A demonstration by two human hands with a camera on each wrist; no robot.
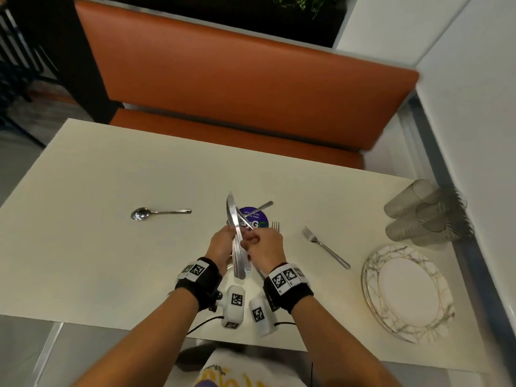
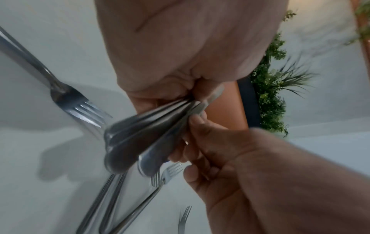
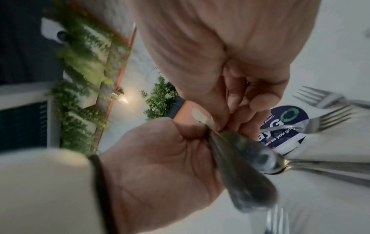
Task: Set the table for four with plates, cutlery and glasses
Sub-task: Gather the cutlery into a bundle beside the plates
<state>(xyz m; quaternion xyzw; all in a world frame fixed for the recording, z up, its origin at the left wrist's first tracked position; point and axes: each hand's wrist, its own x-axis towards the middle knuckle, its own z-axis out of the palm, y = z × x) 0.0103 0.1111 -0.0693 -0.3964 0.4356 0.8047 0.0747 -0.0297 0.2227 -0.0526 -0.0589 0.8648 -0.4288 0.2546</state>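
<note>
While your left hand [image 1: 222, 244] clenches a fanned bundle of steel knives [image 1: 236, 233] just above the round purple sticker [image 1: 255, 217], your right hand [image 1: 264, 248] pinches one handle beside that sticker, on the white table [image 1: 97, 205].

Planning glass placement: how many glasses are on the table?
4, it seems: the glasses cluster at the table's far right edge, beyond the plates. They overlap, so another may be hidden.

The head camera looks steeply down at the tabletop [image 1: 111, 169]; both wrist cameras sit close under the palms (blurred), sharing the clasped cutlery bundle [image 1: 239, 255].
</note>
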